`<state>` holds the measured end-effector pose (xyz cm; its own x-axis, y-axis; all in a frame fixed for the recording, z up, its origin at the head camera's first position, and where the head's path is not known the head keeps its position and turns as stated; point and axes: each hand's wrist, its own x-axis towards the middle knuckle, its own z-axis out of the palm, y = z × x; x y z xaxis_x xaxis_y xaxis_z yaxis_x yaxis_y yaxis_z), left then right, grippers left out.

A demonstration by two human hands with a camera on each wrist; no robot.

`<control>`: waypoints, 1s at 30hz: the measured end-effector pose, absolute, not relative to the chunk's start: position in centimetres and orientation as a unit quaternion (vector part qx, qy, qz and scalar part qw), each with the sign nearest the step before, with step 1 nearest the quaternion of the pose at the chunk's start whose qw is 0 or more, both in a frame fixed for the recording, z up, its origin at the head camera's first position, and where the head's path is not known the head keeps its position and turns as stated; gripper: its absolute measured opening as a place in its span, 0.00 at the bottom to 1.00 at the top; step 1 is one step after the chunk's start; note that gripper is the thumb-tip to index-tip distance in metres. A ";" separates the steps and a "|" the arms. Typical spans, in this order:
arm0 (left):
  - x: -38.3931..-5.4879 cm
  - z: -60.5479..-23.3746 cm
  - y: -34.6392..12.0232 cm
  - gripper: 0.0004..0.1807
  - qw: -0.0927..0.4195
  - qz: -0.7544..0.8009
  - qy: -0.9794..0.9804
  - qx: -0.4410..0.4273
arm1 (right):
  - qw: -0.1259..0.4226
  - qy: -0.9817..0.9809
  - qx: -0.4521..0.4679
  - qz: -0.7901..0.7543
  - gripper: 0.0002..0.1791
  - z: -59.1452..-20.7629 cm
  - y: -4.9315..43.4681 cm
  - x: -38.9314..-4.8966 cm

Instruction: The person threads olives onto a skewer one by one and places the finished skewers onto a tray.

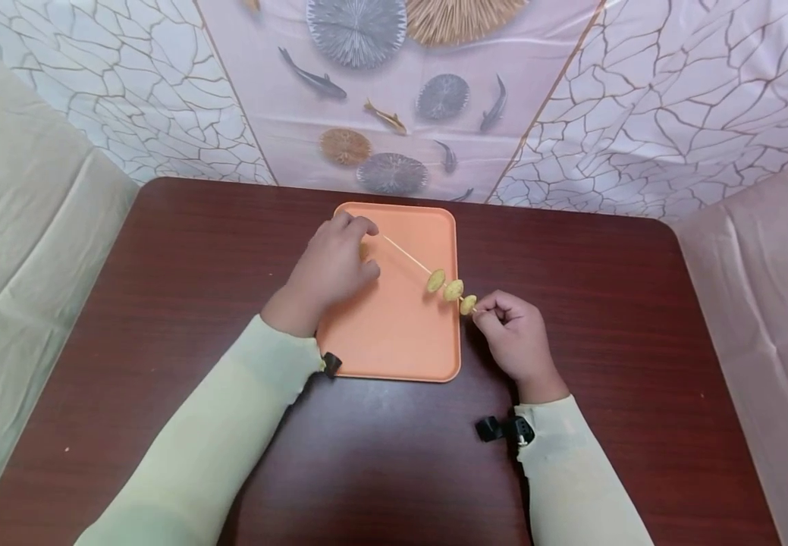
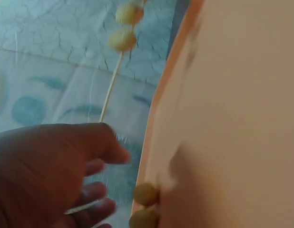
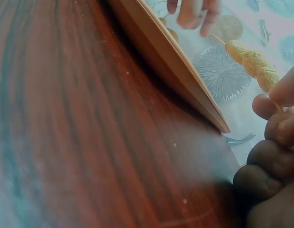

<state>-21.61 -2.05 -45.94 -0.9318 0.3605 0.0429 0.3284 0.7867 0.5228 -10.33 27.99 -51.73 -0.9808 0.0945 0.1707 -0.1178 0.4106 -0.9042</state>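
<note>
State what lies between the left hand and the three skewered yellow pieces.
The head view shows a bare length of thin skewer there, over the orange tray.

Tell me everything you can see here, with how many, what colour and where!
skewer: one, pale, above the tray
skewered pieces: three, yellow, nearer the skewer's right-hand end
loose pieces: at least two, yellow, by the left hand
tray: one, orange, on the table
table: one, dark reddish-brown, underneath
fish-print cloth: one, pinkish and white, behind the table
side cloths: two, beige, left and right
wrist cameras: two, black, at the cuffs
sleeves: two, pale yellow-green, on the arms
left hand: one, over the tray
right hand: one, pinching the skewer
</note>
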 end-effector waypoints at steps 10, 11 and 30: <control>-24.0 -46.6 -2.1 0.25 0.105 0.145 0.962 0.206 | 0.096 -0.832 0.008 0.546 0.10 -51.7 28.0 -10.3; -24.0 -46.7 -2.1 0.24 0.109 0.144 0.962 0.204 | 0.095 -0.831 0.009 0.548 0.10 -51.7 28.0 -10.3; -23.8 -46.5 -1.9 0.25 0.072 0.234 0.950 0.193 | 0.094 -0.828 0.017 0.552 0.10 -51.8 28.2 -10.3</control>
